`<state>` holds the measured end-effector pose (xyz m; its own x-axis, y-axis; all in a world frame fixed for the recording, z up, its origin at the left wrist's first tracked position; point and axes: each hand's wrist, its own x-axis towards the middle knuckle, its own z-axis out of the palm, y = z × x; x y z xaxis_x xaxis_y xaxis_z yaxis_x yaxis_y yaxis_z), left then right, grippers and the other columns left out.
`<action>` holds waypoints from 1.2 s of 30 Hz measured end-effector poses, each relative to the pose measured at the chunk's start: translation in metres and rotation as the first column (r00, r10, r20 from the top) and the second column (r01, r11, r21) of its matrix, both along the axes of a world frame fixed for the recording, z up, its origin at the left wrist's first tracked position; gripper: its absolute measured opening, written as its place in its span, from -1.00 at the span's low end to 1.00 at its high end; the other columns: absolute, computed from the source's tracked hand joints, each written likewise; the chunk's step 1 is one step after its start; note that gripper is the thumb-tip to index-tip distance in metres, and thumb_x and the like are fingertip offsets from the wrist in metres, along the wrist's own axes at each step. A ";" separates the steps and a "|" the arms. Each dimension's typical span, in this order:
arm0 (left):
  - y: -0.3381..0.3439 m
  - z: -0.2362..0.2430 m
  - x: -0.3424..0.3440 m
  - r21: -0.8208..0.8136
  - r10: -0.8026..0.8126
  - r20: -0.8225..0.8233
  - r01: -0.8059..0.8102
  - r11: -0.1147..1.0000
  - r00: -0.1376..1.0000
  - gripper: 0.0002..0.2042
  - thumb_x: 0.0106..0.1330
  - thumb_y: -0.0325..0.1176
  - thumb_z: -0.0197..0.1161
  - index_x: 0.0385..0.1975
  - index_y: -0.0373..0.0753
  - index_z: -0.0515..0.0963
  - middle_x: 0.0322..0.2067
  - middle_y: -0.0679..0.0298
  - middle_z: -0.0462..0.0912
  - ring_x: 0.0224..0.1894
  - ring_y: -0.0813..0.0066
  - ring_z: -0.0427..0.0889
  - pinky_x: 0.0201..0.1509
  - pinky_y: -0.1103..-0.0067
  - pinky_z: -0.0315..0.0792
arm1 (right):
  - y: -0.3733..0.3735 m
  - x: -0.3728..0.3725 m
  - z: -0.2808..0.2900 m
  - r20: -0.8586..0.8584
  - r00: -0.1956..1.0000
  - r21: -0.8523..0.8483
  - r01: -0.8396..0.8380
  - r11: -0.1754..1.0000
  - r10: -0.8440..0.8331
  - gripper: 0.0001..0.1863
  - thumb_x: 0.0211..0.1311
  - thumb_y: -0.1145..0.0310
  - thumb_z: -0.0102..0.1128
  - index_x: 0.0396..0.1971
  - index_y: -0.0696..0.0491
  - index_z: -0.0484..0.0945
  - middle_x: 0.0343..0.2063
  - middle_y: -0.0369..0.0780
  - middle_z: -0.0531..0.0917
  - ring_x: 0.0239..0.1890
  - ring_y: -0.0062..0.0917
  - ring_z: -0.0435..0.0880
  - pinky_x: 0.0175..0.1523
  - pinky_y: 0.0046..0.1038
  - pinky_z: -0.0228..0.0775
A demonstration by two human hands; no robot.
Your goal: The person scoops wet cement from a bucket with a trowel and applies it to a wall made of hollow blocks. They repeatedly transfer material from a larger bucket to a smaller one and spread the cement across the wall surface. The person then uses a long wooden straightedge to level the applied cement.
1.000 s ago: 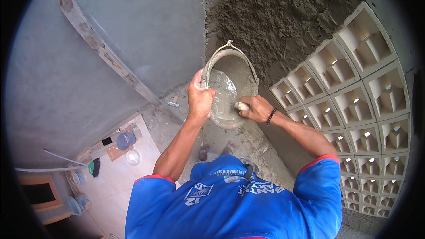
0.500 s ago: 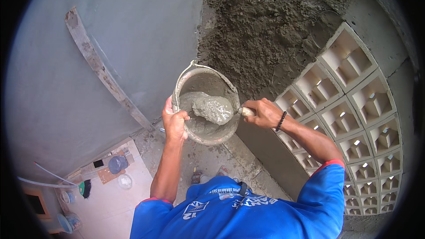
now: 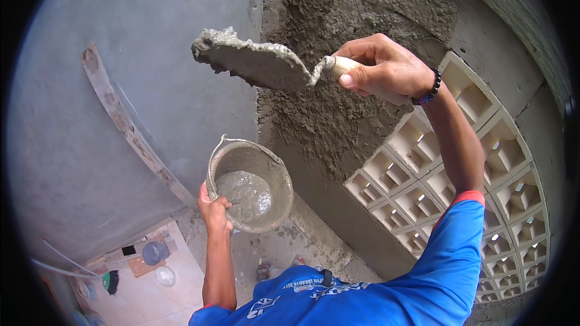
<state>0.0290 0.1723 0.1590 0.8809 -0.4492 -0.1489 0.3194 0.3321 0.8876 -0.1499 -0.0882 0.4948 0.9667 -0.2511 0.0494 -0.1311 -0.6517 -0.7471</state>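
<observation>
At the far left, a broom point(image 3: 111, 282) with green and black bristles is near a pale tiled floor point(image 3: 148, 308), where a small blue tub point(image 3: 155, 252) sits. A plank point(image 3: 130, 122) leans along the smooth grey wall point(image 3: 175, 18).

Next comes the left hand point(image 3: 214, 210), grasping the near-left rim of the bucket point(image 3: 279, 190), thumb over the edge on the inner side and fingers around the outside. The bucket tilts toward the camera, wire handle up against its far rim, with wet mortar point(image 3: 244, 196) in the bottom.

Above the bucket and well apart from it is the trowel point(image 3: 260, 67), its blade pointing left and caked with mortar, lumpy along the upper edge. The blade crosses in front of the seam between the smooth wall and the rough mortar patch point(image 3: 362, 0); whether it touches either cannot be told. The right hand point(image 3: 386, 71) is closed on the trowel's handle, thumb lying along it. A bead bracelet point(image 3: 432, 87) circles that wrist, in front of the vent blocks point(image 3: 417, 145).

The step looks like bringing scooped mortar to the rough patch. The next move probably calls for a controlled wrist turn while the left hand keeps the bucket steady.
</observation>
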 end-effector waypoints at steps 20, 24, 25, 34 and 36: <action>-0.051 0.006 -0.038 0.064 -0.227 0.049 0.223 0.973 0.973 -0.31 -0.17 -0.84 -0.08 0.15 -0.42 0.42 -0.03 0.22 0.57 -0.09 0.56 0.54 -0.25 0.72 0.44 | 0.004 -0.035 -0.169 -0.543 0.823 -0.623 -0.261 0.738 -0.167 -0.67 0.07 0.36 0.21 -0.15 0.14 0.61 -0.26 0.02 0.64 -0.24 -0.11 0.67 -0.14 -0.18 0.55; -0.063 0.031 -0.044 0.081 -0.322 0.165 0.312 0.947 0.932 -0.31 -0.16 -0.83 -0.07 0.15 -0.45 0.43 -0.01 0.20 0.57 -0.01 0.55 0.52 -0.02 0.70 0.41 | 0.033 -0.019 -0.237 -0.453 0.866 -0.856 -0.355 0.375 -0.213 -0.85 0.11 0.40 0.12 -0.36 0.11 0.60 -0.45 -0.03 0.65 -0.33 -0.16 0.69 -0.29 -0.21 0.56; -0.064 0.037 -0.045 0.084 -0.342 0.188 0.331 0.940 0.921 -0.32 -0.16 -0.83 -0.06 0.15 -0.45 0.43 0.00 0.20 0.57 0.00 0.54 0.52 0.01 0.69 0.40 | 0.034 -0.017 -0.248 -0.455 0.859 -0.870 -0.373 0.322 -0.236 -0.85 0.10 0.39 0.14 -0.37 0.11 0.61 -0.49 -0.06 0.66 -0.33 -0.17 0.69 -0.29 -0.22 0.57; -0.077 0.050 -0.045 0.070 -0.320 0.282 0.314 0.947 0.904 -0.32 -0.16 -0.83 -0.04 0.15 -0.42 0.45 -0.01 0.22 0.58 0.02 0.53 0.53 0.08 0.69 0.37 | 0.040 -0.048 -0.298 -0.437 0.889 -0.356 -0.033 0.934 -0.135 -0.56 -0.07 0.36 0.27 -0.09 0.10 0.59 -0.38 0.01 0.71 -0.28 -0.10 0.71 -0.11 -0.17 0.55; -0.079 0.040 -0.045 0.089 -0.313 0.331 0.301 0.950 0.890 -0.31 -0.15 -0.85 -0.05 0.16 -0.42 0.44 -0.01 0.22 0.57 0.02 0.53 0.53 0.07 0.69 0.37 | 0.050 -0.048 -0.321 -0.345 0.930 -0.238 0.045 0.970 -0.127 -0.56 -0.06 0.34 0.28 -0.08 0.10 0.59 -0.35 0.02 0.71 -0.27 -0.10 0.71 -0.09 -0.18 0.54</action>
<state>-0.0162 0.0937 0.1993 0.6999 -0.7054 0.1122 0.0802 0.2337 0.9690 -0.1978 -0.0386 0.1736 0.9059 -0.3566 -0.2286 -0.4235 -0.7697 -0.4777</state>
